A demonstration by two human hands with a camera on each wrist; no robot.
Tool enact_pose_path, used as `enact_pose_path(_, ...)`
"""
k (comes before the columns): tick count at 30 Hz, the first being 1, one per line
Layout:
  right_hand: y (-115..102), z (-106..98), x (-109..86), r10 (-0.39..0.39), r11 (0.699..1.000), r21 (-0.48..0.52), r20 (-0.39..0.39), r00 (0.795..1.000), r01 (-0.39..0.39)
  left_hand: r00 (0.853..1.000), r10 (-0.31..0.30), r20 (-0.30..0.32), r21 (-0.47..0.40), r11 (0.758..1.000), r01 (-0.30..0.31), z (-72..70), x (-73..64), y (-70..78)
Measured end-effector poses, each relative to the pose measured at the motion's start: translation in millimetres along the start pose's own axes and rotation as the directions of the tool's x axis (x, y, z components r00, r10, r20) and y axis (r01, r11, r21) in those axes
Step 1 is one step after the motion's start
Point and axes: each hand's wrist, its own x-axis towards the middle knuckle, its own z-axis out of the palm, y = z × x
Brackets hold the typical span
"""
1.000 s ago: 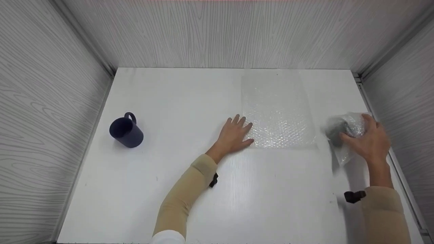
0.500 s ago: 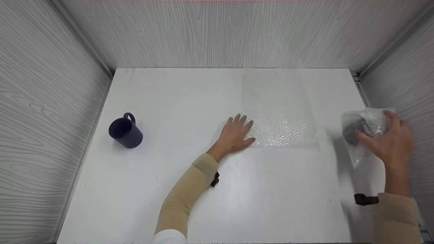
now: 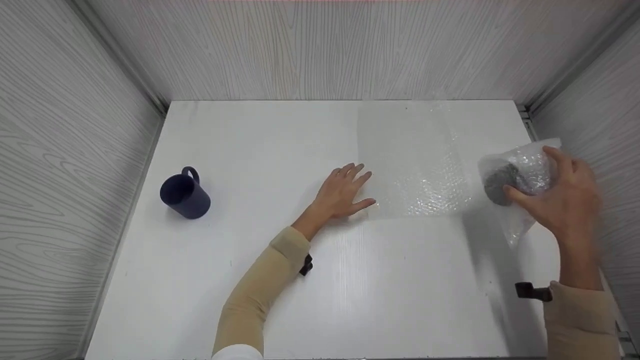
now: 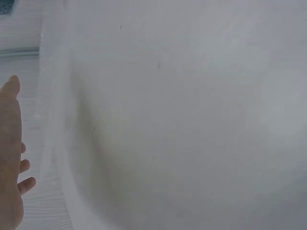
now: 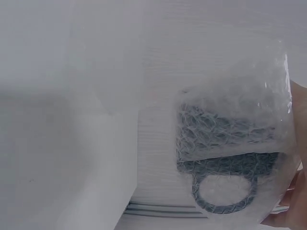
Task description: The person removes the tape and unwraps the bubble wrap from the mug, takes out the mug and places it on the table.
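My right hand (image 3: 572, 200) grips a dark mug (image 5: 225, 129) wrapped in bubble wrap (image 5: 249, 91) above the table's right side. In the right wrist view the mug's handle shows through the clear plastic. At the middle of the table, my left hand (image 3: 341, 192) hovers with its fingers spread, the tips right at the left edge of a flat bubble wrap sheet (image 3: 415, 165). Far to the left lies an unwrapped dark blue mug (image 3: 192, 202), tipped a little toward the left with its handle at the back.
The white table (image 3: 270, 135) is enclosed by grey wood-grain panels at the back (image 3: 300, 50), left and right. The bubble wrap sheet reaches to the table's back edge. My right forearm runs close along the right panel (image 3: 605, 130).
The right hand moved rightward with the wrapped mug, then a little back left and up. My left hand, earlier resting on the sheet's edge, has lifted slightly. The blue mug stayed put.
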Motion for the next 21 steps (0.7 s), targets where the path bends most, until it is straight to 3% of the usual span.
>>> enact_pose_path(4,-19,9,-2.7,-0.103,0.994,0.020,-0.029,0.994,0.104,1.000,-0.003,-0.003,0.011,1.000,0.003,-9.1,-10.6,-6.1)
enact_pose_path(10,-49,31,-8.9,-0.243,0.968,0.054,-0.038,0.969,0.244,1.000,-0.020,0.004,0.052,0.998,0.019,-22.6,-27.0,-16.8)
enact_pose_path(21,-98,63,-25.9,-0.385,0.914,0.139,0.003,0.923,0.380,0.997,0.022,-0.078,0.096,0.995,-0.014,-30.8,-59.8,-27.3)
